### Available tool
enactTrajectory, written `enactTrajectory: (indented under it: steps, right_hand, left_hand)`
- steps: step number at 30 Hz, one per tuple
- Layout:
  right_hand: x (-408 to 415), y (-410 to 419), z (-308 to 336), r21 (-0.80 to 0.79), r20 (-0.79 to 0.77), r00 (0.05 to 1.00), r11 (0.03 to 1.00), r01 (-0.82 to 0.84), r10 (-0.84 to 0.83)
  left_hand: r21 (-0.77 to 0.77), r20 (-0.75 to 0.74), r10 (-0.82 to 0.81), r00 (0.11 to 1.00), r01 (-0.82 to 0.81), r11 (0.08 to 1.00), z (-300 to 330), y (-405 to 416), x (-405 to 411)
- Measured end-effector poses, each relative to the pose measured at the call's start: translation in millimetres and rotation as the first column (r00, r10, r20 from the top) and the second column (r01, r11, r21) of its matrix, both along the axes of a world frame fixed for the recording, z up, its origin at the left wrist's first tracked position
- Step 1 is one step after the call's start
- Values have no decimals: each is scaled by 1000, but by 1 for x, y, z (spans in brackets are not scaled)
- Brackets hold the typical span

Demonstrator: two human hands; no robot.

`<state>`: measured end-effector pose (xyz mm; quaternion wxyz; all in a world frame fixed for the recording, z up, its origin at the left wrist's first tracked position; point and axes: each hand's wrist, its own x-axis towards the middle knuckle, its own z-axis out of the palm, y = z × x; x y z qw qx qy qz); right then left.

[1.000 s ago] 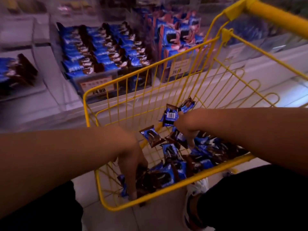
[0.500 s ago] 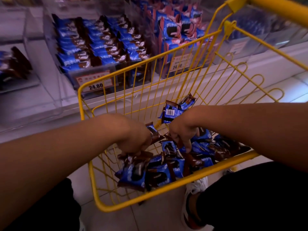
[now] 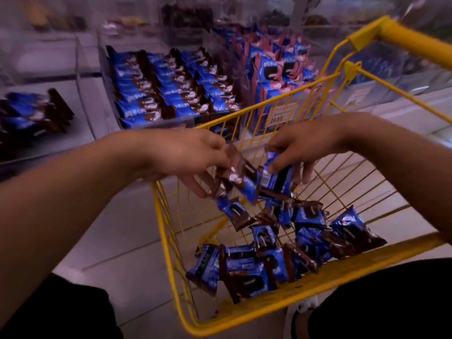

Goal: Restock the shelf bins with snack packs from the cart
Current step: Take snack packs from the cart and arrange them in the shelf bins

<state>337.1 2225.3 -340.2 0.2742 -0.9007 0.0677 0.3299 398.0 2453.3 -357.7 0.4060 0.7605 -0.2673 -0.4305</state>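
A yellow wire cart (image 3: 274, 307) stands in front of me with several blue-and-brown snack packs (image 3: 247, 267) lying on its floor. Above the cart, my left hand (image 3: 186, 155) grips a small bunch of snack packs (image 3: 234, 182), one of which dangles below. Close beside it, my right hand (image 3: 300, 143) pinches another blue pack (image 3: 278, 177) by its top. The two bunches almost touch. Beyond the cart, a clear shelf bin (image 3: 171, 94) holds neat rows of the same packs.
A second clear bin (image 3: 274, 67) with blue-and-pink packs sits right of the first, price tags on both fronts. A few packs (image 3: 31, 116) lie on the shelf at far left. The cart's yellow handle (image 3: 415, 42) rises at upper right. My shoe (image 3: 300, 314) shows under the cart.
Both hands have risen out of the cart's bottom, each lifting snack packs, and now hold them side by side above the cart's front part. The view has tilted upward to the shelf.
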Motion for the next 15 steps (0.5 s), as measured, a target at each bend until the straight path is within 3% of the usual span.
enactTrajectory:
  steps: [3,7,9,12,15]
  right_hand:
    - [-21,-10,37,198,160,979,976,93,-125]
    - [-40,-1,43,579,171,935,800,161,-311]
    - [-40,16,34,669,152,927,726,159,-343]
    - [-34,42,24,818,74,900,542,191,-430]
    - [-26,59,17,830,113,861,524,193,-496]
  left_hand:
    - [-227,-174,161,971,-199,953,11,8,2]
    - [-347,-325,218,920,-331,877,17,21,0]
    - [-382,-336,243,910,-367,848,17,25,-1]
    - [-394,-297,365,882,-461,795,17,26,-2]
    - [-426,-303,387,870,-488,762,16,29,-2]
